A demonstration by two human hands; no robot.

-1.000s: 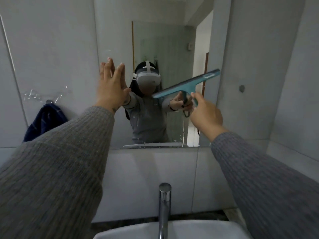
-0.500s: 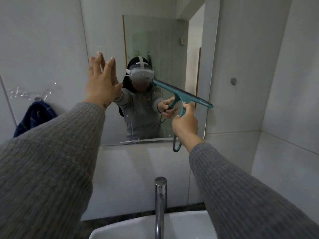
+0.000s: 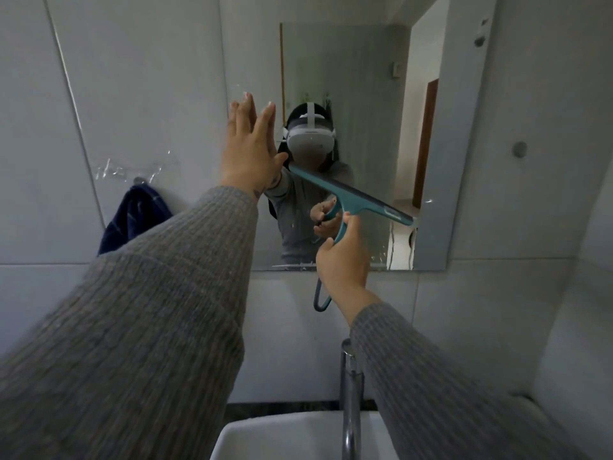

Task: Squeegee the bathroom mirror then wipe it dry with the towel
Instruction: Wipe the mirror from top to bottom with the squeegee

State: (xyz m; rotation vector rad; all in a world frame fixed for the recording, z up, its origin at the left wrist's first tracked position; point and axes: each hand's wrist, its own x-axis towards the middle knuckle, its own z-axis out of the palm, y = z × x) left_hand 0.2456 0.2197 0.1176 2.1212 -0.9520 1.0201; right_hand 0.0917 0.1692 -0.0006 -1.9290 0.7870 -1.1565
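At the far left a dark blue towel (image 3: pixel 132 217) with thin pale stripes hangs from a hook (image 3: pixel 139 179) on the tiled wall (image 3: pixel 109 94), partly hidden behind the grey knitted sleeve of the left arm; a crinkled patch of clear film sticks to the tile just above the hook. Next comes the left hand (image 3: pixel 249 151), raised with palm forward and fingers straight and close together, holding nothing; it sits at the left edge of the mirror (image 3: pixel 358 78), and its fingertips look to be touching the glass, though the angle makes that hard to confirm. The mirror fills the upper middle of the view and shows the person's reflection in a headset. Across its lower half lies the teal squeegee (image 3: pixel 351 194), its blade slanting down from just beside the left hand's thumb to the lower right, near the mirror's right edge, and seemingly against the glass. The right hand (image 3: pixel 345 260) is closed around the squeegee's handle, whose looped end sticks out below the fist, over the wall under the mirror. A few streaks of water show on the glass near the bottom right corner. Below, a chrome tap (image 3: pixel 351 393) rises over the white basin (image 3: pixel 265 439) at the bottom edge.
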